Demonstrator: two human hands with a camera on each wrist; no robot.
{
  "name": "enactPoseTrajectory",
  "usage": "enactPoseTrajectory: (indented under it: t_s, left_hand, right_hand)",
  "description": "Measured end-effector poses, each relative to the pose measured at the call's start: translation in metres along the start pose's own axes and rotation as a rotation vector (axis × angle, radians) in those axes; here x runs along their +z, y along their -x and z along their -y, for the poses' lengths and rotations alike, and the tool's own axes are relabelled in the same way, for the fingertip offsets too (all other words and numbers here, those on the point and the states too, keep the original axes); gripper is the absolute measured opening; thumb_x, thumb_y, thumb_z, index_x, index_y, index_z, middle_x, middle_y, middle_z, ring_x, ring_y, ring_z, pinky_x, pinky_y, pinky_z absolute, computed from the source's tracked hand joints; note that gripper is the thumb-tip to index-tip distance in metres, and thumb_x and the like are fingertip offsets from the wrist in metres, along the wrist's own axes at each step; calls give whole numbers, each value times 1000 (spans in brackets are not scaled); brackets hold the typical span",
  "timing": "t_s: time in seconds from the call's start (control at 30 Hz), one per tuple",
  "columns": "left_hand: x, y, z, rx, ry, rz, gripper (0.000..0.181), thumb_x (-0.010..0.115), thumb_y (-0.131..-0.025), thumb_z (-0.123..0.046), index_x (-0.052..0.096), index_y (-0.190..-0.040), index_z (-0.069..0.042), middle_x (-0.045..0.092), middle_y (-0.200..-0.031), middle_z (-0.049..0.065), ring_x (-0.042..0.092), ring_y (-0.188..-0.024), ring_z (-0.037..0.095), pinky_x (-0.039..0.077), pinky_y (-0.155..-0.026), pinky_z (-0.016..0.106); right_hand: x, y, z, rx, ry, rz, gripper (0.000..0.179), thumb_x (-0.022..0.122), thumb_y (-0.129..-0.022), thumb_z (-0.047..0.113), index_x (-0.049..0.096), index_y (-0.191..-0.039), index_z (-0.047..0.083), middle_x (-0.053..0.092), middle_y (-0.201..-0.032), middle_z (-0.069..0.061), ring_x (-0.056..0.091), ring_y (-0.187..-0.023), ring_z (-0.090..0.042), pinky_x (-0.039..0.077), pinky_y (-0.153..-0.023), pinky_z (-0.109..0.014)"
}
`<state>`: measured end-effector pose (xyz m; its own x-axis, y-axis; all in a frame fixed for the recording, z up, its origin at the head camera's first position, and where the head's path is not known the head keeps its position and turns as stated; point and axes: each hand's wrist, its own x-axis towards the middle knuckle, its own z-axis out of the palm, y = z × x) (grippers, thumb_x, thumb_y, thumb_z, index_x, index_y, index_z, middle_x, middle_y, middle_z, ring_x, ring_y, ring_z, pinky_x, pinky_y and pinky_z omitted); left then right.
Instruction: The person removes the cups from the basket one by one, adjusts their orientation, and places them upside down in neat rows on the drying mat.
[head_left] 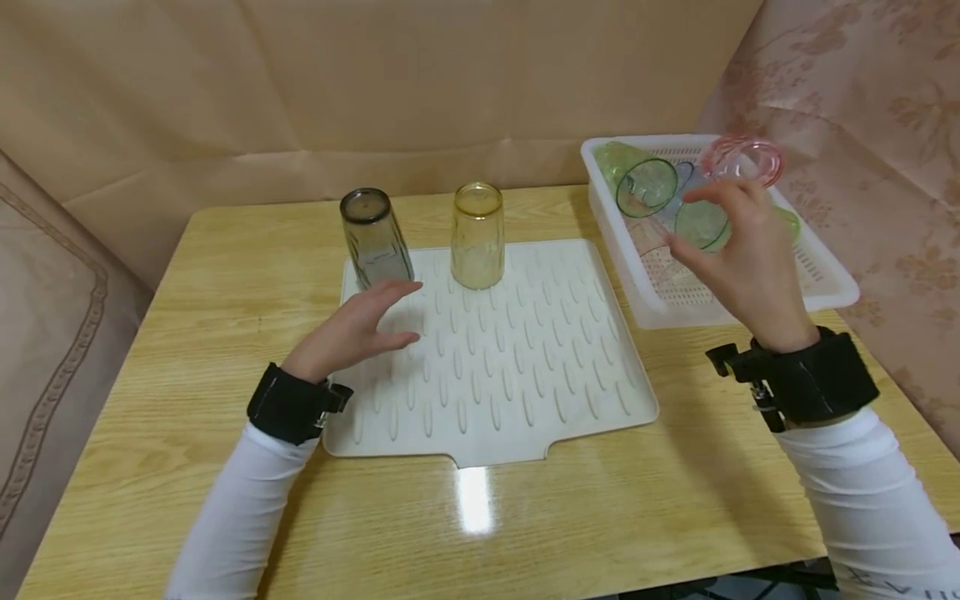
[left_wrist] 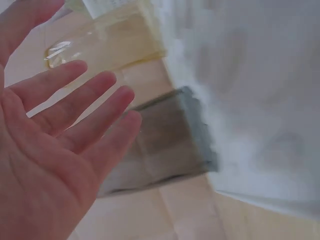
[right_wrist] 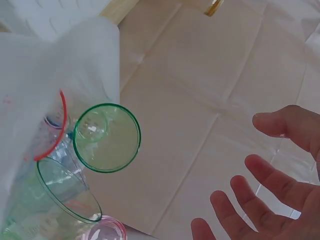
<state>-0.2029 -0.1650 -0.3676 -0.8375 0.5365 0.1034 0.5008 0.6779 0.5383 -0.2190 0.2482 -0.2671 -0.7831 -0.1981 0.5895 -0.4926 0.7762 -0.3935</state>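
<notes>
My left hand hovers above the white ridged drying mat, its fingers spread and holding nothing. Just beyond it a grey glass stands mouth down at the mat's far left corner. A yellow glass stands beside it to the right, also mouth down. Over the white basket is my right hand, fingers apart from the thumb, nothing between them. Beneath and past that hand lie green-rimmed glasses and a pink-rimmed glass. In the right wrist view a red-rimmed glass shows among them.
The wooden table carries the mat in its middle and the basket at its far right corner. A beige cloth hangs behind the table's far edge, and a flowered cloth is at the right.
</notes>
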Motion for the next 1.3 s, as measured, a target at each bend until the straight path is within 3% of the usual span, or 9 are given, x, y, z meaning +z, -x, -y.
enactPoseTrajectory:
  t_s: [0.1, 0.3, 0.5, 0.63, 0.73, 0.93, 1.1, 1.3]
  left_hand:
    - [3, 5, 4, -33, 26, 10, 66, 73, -88, -18, 42, -141, 4, 46, -137, 24, 45, -124, 38, 38, -101, 51]
    - [6, 8, 6, -33, 22, -10, 65, 76, -85, -16, 45, -139, 5, 43, -140, 24, 44, -124, 38, 38, -101, 52]
    - [9, 11, 7, -36, 15, -15, 65, 77, -84, -15, 47, -137, 6, 37, -142, 26, 42, -126, 40, 39, -100, 52]
    - [12, 11, 9, -29, 15, -14, 64, 77, -84, -15, 47, -137, 6, 37, -142, 27, 43, -125, 40, 39, -100, 52]
    - [13, 11, 8, -22, 17, -18, 63, 77, -84, -15, 48, -136, 6, 37, -141, 27, 44, -124, 40, 39, -99, 52]
    - [18, 11, 8, -6, 15, -31, 62, 77, -84, -14, 49, -135, 6, 38, -140, 28, 43, -124, 41, 38, -100, 52]
    - [22, 10, 8, 1, 11, -37, 62, 77, -84, -14, 49, -136, 4, 39, -140, 28, 42, -125, 41, 37, -101, 53]
    - [24, 13, 8, -1, 8, -35, 63, 78, -83, -15, 49, -136, 4, 39, -140, 27, 41, -126, 40, 37, -101, 52]
  right_hand:
    - [-5, -8, -1, 4, 16, -18, 39, 76, -76, -1, 62, -111, -8, 56, -113, -26, 48, -112, -40, 38, -92, -50]
    - [-12, -24, -10, -31, 60, -52, 35, 74, -76, -1, 62, -109, -8, 59, -114, -24, 48, -114, -39, 35, -97, -42]
    - [-17, -35, -28, 65, 154, -54, 39, 71, -80, 9, 62, -115, -7, 55, -116, -29, 49, -109, -45, 35, -85, -54]
    - [-21, -45, -47, 121, 183, -50, 43, 71, -79, 10, 61, -117, -8, 51, -121, -34, 45, -112, -50, 32, -93, -60]
    - [-22, -54, -61, 184, 205, -2, 48, 71, -79, 13, 59, -122, -7, 47, -127, -34, 39, -118, -52, 26, -97, -61]
    - [-22, -72, -90, 327, 278, 177, 59, 69, -82, 24, 53, -131, -6, 32, -140, -36, 25, -129, -53, 21, -102, -65]
    - [-21, -79, -114, 302, 287, 262, 62, 71, -80, 22, 50, -133, -3, 32, -140, -38, 22, -129, -55, 14, -104, -66]
    - [-12, -75, -127, 306, 228, 234, 66, 76, -76, 15, 47, -131, -8, 27, -136, -43, 23, -126, -55, 20, -101, -65]
